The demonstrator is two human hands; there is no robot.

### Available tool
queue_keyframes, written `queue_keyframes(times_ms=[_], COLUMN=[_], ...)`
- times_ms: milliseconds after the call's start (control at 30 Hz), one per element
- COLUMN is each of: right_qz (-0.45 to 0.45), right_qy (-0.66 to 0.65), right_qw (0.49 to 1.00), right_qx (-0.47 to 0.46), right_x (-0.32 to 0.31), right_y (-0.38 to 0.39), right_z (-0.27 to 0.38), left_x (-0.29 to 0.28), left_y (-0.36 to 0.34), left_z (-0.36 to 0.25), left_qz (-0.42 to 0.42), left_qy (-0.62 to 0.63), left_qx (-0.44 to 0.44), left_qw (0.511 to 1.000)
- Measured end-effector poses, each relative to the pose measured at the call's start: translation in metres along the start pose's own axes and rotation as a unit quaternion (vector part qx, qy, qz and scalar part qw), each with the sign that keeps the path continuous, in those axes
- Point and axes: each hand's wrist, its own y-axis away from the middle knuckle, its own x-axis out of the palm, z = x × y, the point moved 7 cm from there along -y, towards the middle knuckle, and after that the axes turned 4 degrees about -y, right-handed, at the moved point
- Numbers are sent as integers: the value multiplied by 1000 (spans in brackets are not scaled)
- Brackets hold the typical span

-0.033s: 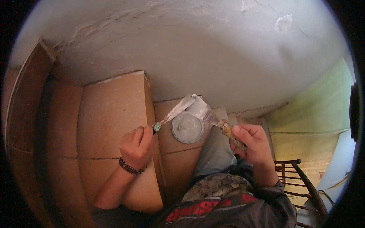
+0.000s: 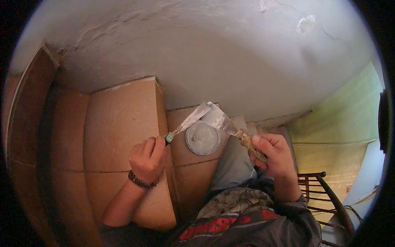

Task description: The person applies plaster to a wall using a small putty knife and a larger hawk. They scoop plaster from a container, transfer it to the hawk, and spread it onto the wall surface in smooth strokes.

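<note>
The left hand [image 2: 147, 158] is closed in a fist around the green handle of a narrow putty knife [image 2: 187, 122], whose blade slants up and away to the right of the knuckles. The right hand [image 2: 275, 155] is wrapped tight around the crusted handle of a wider scraper [image 2: 220, 119], its blade reaching up and to the left. The two blades meet tip to tip between the hands, out in front of them — held that way, it seems, so that one edge can wipe filler off the other.

Just below the crossed blades, between the hands, sits a round grey lid [image 2: 203, 138], probably a tub of filler kept within easy reach. Beyond the blades rises a rough grey plastered wall [image 2: 230, 57]. Under the left hand lie tan tiled steps [image 2: 119, 119], and off to the right of the right wrist stands a dark wooden railing [image 2: 325, 197]. A beaded bracelet [image 2: 140, 181] circles the left wrist — nothing blocks either blade.
</note>
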Motion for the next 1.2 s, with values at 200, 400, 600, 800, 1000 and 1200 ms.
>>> queue_keyframes(times_ms=[200,400,600,800,1000,1200], right_qz=[55,74,32,2,-11,-19], right_qy=[-84,-112,-110,-63,-14,13], right_qw=[995,990,983,983,985,979], right_qx=[9,-37,-144,-172,-172,-205], right_x=[-1,3,2,-3,-5,-8], right_y=[-11,-24,-21,-45,-50,-55], right_z=[-14,-27,-13,-54,-62,-57], left_x=[8,5,15,26,35,22], left_y=[4,3,13,10,19,9], left_z=[10,15,34,26,22,8], left_qz=[-25,-44,-23,35,58,71], left_qy=[-13,-30,79,241,310,231], left_qx=[36,39,-51,-169,-225,-138], left_qw=[999,998,995,955,922,960])
